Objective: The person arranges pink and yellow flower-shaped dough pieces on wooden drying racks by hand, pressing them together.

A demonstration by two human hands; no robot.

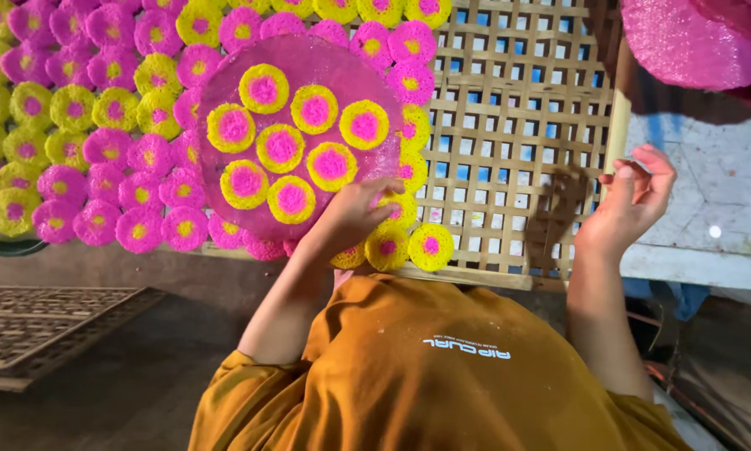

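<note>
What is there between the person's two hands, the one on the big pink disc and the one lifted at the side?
In the head view, between the left hand and right hand lies mostly bare woven bamboo rack.

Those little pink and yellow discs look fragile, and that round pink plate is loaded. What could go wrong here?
1. The pink plate seems to be held only at its near edge by the left hand; if it tips, the discs on the plate could slide off.
2. The plate hangs over discs on the woven tray and might crush them.
3. The discs near the tray's front edge sit close to the arm and could be knocked off.
</note>
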